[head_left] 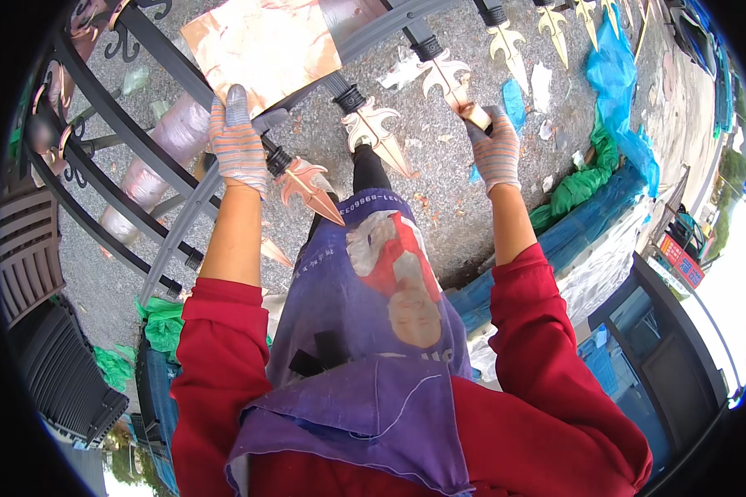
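In striped work gloves, my left hand (239, 142) grips the lower left corner of a flat square board (261, 50) smeared with copper-coloured paint, thumb on top. The board lies over part of a black metal fence panel (153, 149). My right hand (496, 151) is closed on a small cream-coloured block (475, 116) with a copper-stained end; its exact kind is unclear. That end meets or nearly meets the base of a spear-shaped finial (446, 76). Between my hands, another pale copper finial (375, 124) points toward me, and a darker copper one (308, 186) lies below my left hand.
More gold finials (506, 45) line the fence to the far right. Blue plastic sheeting (613, 66) and green netting (576, 186) bunch at right. Wrapped pinkish rolls (145, 174) lie under the bars. Dark stacked panels (66, 373) stand at left. Scraps litter the concrete.
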### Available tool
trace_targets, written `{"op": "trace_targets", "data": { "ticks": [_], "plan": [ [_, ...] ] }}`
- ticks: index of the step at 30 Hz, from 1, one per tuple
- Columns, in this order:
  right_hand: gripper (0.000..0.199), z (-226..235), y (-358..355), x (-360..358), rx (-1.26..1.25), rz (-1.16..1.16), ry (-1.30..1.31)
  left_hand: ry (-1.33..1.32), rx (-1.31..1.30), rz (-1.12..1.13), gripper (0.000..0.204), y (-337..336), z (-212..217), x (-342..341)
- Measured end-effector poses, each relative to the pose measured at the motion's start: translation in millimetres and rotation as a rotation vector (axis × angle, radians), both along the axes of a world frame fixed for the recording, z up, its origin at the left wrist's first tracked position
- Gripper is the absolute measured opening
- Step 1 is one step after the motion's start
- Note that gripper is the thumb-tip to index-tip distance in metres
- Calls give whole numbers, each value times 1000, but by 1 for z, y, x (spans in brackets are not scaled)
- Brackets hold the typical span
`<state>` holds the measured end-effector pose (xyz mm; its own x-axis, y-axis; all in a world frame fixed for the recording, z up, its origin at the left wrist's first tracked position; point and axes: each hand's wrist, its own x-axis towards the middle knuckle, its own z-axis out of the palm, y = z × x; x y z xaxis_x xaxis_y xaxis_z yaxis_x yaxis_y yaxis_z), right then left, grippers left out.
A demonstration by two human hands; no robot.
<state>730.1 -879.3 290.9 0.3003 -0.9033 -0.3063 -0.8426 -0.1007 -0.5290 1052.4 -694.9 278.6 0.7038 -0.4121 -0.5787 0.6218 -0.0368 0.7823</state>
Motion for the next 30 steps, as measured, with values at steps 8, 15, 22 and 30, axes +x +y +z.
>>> {"op": "trace_targets", "data": {
  "ticks": [8,15,22,30],
  "plan": [
    [25,3,16,-15,-187,-94,-151,-8,-12,-92,54,16,-12,1],
    [33,-23,34,-50,-161,-228,-53,21,106,-76,50,0,16,-2],
    [25,-1,9,81,-312,121,-63,95,1,-25,40,7,-2,7],
    [29,2,23,42,-275,-104,-183,-380,-39,-271,35,86,-60,20]
  ]
}}
